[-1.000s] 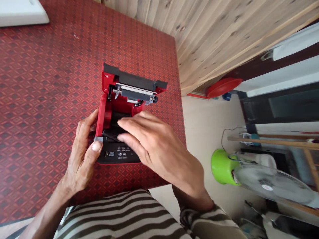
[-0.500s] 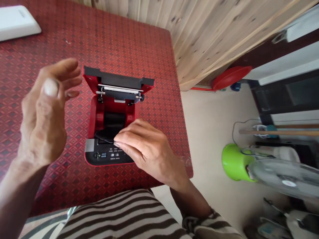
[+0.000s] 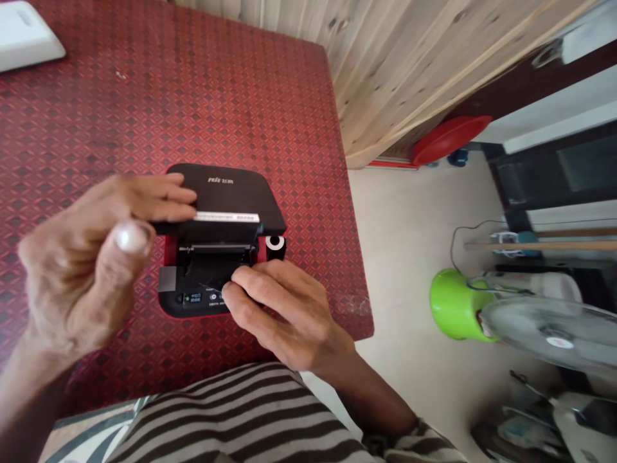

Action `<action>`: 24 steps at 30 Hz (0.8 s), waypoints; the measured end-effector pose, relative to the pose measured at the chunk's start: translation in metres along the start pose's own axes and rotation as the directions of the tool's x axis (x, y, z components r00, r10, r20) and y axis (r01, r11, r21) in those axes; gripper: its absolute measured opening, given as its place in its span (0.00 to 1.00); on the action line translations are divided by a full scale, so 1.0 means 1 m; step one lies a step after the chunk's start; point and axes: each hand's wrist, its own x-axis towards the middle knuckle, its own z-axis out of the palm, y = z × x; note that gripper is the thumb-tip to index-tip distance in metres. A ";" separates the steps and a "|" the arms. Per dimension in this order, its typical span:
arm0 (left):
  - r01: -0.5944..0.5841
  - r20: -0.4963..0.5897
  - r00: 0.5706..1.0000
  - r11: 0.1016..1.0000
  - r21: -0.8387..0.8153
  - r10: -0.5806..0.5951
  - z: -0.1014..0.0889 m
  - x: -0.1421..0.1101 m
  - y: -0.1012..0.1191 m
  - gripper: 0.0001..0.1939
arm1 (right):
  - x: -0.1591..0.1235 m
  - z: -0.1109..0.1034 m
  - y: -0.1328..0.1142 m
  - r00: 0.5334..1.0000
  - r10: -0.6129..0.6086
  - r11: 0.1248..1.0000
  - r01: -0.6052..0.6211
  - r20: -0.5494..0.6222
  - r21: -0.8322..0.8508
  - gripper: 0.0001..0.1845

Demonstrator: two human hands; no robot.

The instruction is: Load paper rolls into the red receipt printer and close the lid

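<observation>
A small red-and-black printer (image 3: pixel 168 302) stands on the table, its control panel towards me. Its black lid (image 3: pixel 226 193) is partly lowered, leaving a gap over the roller. My left hand (image 3: pixel 96 251) lays its straight fingers on the lid's left side, thumb apart. With fingertips pinched together, my right hand (image 3: pixel 284 308) holds the edge of a thin black strip (image 3: pixel 207 273) that comes out of the printer over the panel. Behind that hand, at the printer's right side, shows a black roll with a white ring-shaped end (image 3: pixel 276 243).
Red patterned cloth covers the table (image 3: pixel 250 103). A white device (image 3: pixel 29 35) lies at the far left corner. Wooden panelling (image 3: pixel 385 58) borders the table's far side. On the floor to the right are a green bucket (image 3: pixel 448 302) and a fan (image 3: pixel 554 334).
The lid has swung down from upright to partly closed. My left hand has moved right onto it. My right hand still pinches the black strip, now drawn over more of the panel.
</observation>
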 end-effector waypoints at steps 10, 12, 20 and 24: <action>-0.390 0.248 0.905 0.908 0.153 0.347 -0.006 -0.028 -0.020 0.19 | 0.000 0.006 -0.003 0.996 0.015 1.000 -0.017 -0.088 -0.026 0.11; -0.432 0.253 0.888 0.887 0.166 0.385 -0.006 -0.027 -0.023 0.20 | -0.002 0.009 -0.003 0.992 0.029 0.998 -0.035 -0.122 -0.043 0.09; -0.494 0.288 0.857 0.841 0.222 0.428 -0.008 -0.030 -0.028 0.20 | -0.001 0.013 -0.006 0.985 0.134 0.991 -0.136 -0.107 -0.008 0.07; -0.348 0.274 0.912 0.928 0.130 0.304 -0.007 -0.033 -0.021 0.18 | 0.001 0.010 -0.006 0.988 0.125 0.992 -0.124 -0.091 0.008 0.05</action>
